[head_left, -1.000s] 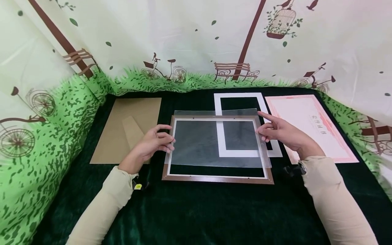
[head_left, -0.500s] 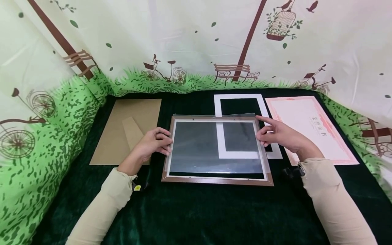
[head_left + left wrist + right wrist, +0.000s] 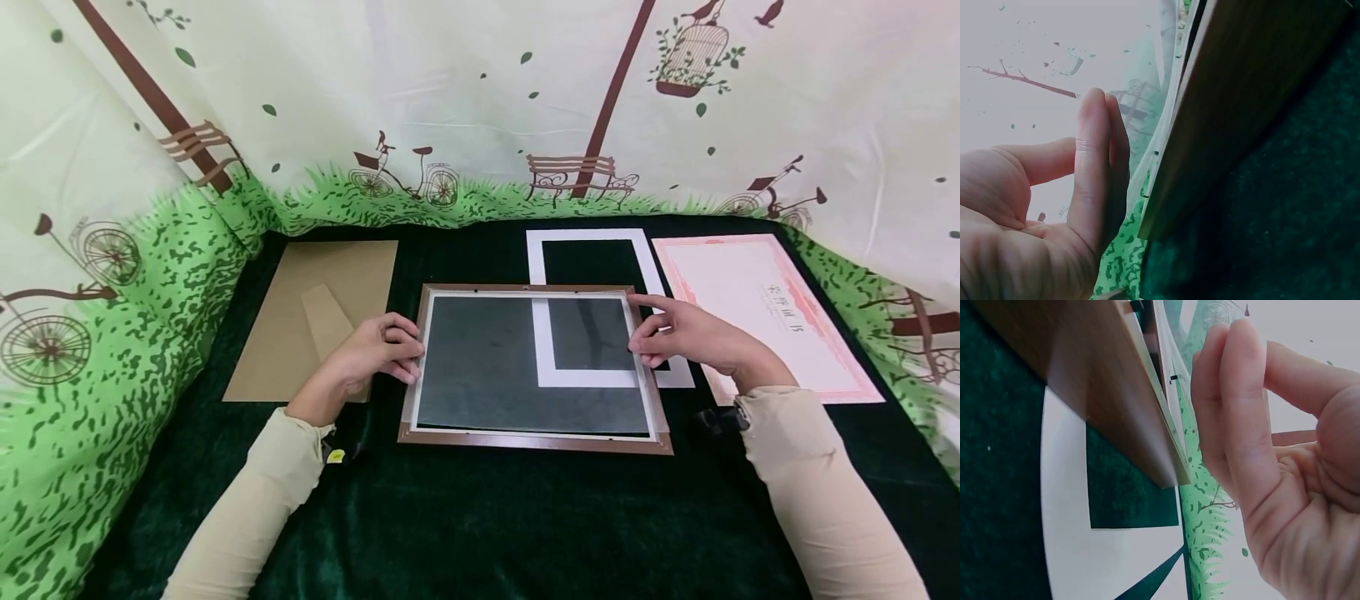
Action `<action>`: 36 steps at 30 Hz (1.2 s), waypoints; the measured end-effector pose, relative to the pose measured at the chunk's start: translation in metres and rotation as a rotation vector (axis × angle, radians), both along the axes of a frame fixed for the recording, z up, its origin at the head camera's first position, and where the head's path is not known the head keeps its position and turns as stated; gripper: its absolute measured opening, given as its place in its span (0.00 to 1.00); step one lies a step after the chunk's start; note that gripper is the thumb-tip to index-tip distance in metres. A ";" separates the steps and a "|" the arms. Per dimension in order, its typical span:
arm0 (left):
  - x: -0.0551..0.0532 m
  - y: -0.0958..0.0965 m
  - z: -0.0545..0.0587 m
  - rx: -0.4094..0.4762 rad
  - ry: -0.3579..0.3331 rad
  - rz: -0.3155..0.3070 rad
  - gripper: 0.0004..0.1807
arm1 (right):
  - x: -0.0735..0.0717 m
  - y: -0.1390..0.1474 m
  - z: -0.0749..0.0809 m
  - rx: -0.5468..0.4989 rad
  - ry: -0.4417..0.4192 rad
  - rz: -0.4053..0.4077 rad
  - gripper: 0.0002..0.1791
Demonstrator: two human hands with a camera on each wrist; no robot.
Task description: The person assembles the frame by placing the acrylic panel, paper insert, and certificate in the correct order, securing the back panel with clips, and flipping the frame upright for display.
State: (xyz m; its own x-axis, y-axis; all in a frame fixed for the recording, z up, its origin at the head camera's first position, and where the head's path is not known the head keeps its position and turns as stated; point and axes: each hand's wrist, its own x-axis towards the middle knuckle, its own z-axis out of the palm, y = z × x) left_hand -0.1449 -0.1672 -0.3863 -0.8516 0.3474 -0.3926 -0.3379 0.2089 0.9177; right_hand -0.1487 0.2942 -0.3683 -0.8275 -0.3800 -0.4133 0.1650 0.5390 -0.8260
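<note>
— How is the frame (image 3: 536,442) seen from the head?
— From above, forward and down; left hand (image 3: 375,347) and right hand (image 3: 688,335) are included.
— And from the 2 wrists?
— Close up, along each hand; frame and curtain (image 3: 450,67) are shared by all 3 views.

No text can be read with certainty. The white rectangular paper sheet with pink border (image 3: 723,292) bears a line of dark characters, illegible at this size. The small yellow label (image 3: 335,457) at the left cuff (image 3: 306,433) carries an unreadable mark.
</note>
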 end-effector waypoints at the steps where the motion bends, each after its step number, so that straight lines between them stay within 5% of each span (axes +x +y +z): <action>1: 0.000 0.000 -0.001 0.004 -0.005 -0.003 0.18 | 0.000 0.001 0.000 -0.001 -0.001 0.000 0.47; 17: 0.001 0.005 -0.006 -0.034 -0.001 0.025 0.18 | -0.003 0.003 -0.002 -0.037 -0.006 -0.015 0.46; 36: -0.002 -0.002 0.001 -0.213 0.167 0.040 0.20 | -0.004 0.002 -0.007 -0.041 0.002 -0.030 0.47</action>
State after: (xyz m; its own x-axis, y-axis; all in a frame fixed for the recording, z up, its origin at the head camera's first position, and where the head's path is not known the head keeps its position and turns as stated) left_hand -0.1468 -0.1690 -0.3849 -0.9221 0.2364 -0.3065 -0.1979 0.3927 0.8981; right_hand -0.1529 0.2965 -0.3750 -0.8396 -0.3717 -0.3961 0.1786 0.4998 -0.8475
